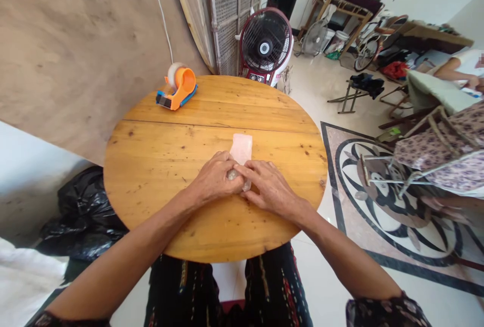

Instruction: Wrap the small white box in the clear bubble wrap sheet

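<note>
A pale pink strip of thin wrapping [242, 148] lies on the round wooden table [166, 165], its far end flat and its near end between my hands. My left hand [217, 175] is closed on a small greyish, clear-looking lump [232, 174] at that near end; its exact kind is hidden by the fingers. From the other side my right hand [268, 185] curls its fingers and thumb around the strip's near end. The fingers of both hands meet over the lump. At the table's far left stands an orange and blue tape dispenser [183, 87] with a roll of clear tape.
Beyond the table's far edge stands a fan [265, 44]. A wooden panel [75, 39] borders the left side, with black plastic bags [83, 216] below it. On the right, another person [463, 72] sits near a folding stool [355, 90] and a patterned cloth-covered chair [446, 140].
</note>
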The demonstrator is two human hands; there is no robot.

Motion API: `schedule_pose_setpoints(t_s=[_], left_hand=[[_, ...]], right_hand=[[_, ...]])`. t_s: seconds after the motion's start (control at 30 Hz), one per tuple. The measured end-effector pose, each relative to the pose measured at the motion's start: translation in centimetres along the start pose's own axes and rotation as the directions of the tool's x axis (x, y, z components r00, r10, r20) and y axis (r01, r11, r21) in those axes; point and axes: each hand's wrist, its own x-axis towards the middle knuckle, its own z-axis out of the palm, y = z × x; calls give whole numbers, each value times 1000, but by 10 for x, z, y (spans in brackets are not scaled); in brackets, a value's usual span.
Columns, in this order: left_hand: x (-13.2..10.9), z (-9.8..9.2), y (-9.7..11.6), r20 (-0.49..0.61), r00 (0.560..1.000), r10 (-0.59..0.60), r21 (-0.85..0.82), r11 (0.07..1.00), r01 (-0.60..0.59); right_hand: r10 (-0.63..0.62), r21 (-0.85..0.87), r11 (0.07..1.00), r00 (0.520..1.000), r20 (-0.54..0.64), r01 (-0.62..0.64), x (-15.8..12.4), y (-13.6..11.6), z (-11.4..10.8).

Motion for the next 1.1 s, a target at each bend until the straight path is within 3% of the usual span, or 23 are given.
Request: schedule_pose_setpoints(t_s=[0.3,0.53,0.7,1.0,1.1], left_hand=[[7,-10,1,100,995,31,-5,1000,-31],[10,-21,4,185,982,38,-70,997,-25],[16,-26,6,290,956,-28,-48,998,44],[28,-38,1,435,887,-154,-106,970,220],[29,-44,-2,462,881,-106,-191,958,215]], right_hand=[[-18,51,999,1000,2,18,4,0,0],[5,234,972,999,45,-16,11,5,-8],[23,337,940,996,87,-51,18,11,-16],[45,599,781,972,232,-179,41,37,-14],[30,674,710,965,261,-204,43,43,-12]])
